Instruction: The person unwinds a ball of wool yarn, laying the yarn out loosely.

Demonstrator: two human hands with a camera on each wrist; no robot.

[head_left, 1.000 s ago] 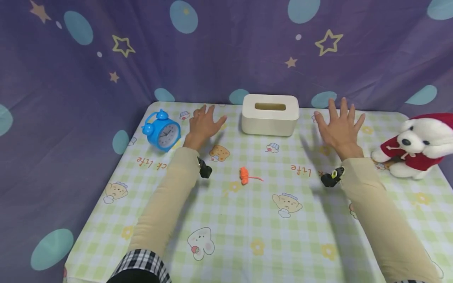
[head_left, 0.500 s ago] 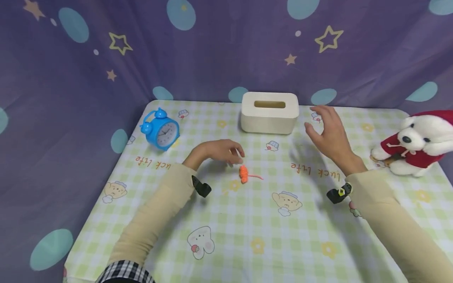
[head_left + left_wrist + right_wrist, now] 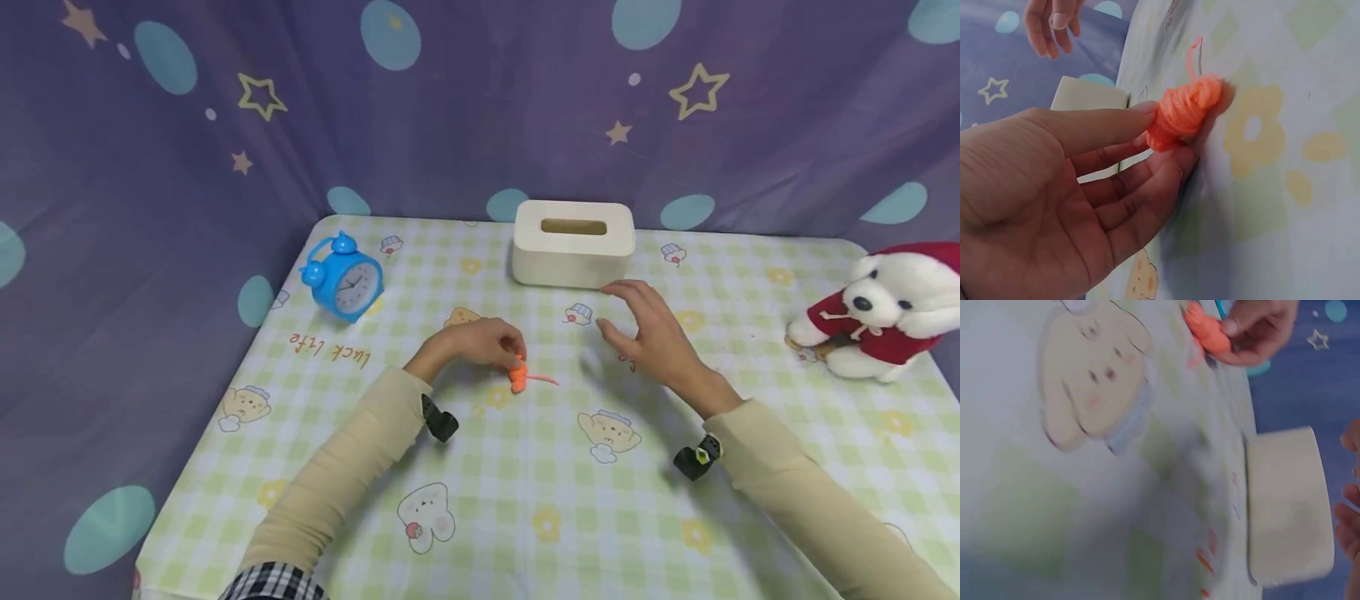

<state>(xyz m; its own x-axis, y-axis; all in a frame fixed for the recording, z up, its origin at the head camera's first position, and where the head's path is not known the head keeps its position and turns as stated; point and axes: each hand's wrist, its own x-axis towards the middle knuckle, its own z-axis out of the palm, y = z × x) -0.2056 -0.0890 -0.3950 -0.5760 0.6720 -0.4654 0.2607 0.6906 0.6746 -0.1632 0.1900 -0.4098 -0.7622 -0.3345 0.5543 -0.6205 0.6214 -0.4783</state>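
Left hand (image 3: 487, 343) pinched the orange cord bundle (image 3: 518, 381); right hand (image 3: 656, 342) held nothing.
From the head view I saw the bundle mid-worktop (image 3: 465, 454), well in from every edge, its loose tail (image 3: 543, 380) pointing toward the right edge; the tissue box (image 3: 573, 262) stood at the far edge, the clock (image 3: 347, 279) by the far left corner, the bear (image 3: 862, 325) by the right edge, presumably out of the way. In the left wrist view, thumb (image 3: 1100, 130) and fingertips (image 3: 1179, 164) gripped one end, likely to keep the coils together. In the right wrist view, curved right fingers (image 3: 1349, 519) showed only partly, perhaps ready to help.
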